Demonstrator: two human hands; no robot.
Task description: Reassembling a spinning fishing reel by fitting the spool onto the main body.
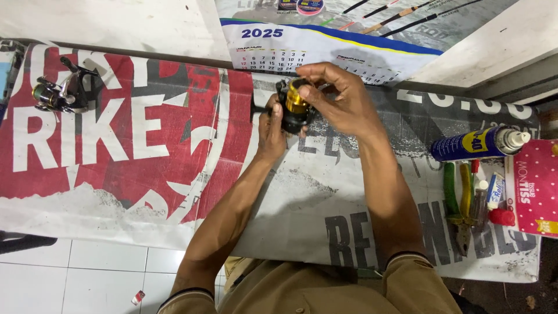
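A black fishing reel with a gold spool (pixel 294 104) is held above the printed banner that covers the table (pixel 145 145). My left hand (pixel 270 131) grips the reel's black body from below. My right hand (pixel 340 99) comes over the top, its fingertips closed on the gold spool at the reel's upper end. Both forearms reach up from the lower edge of the view.
A second, dark reel (pixel 61 90) lies at the far left of the table. At the right lie a blue spray can (pixel 479 144), green-handled pliers (pixel 459 203), small tools, a red cap (pixel 501 217) and a pink tissue pack (pixel 535 186). A wall calendar (pixel 325 49) hangs behind.
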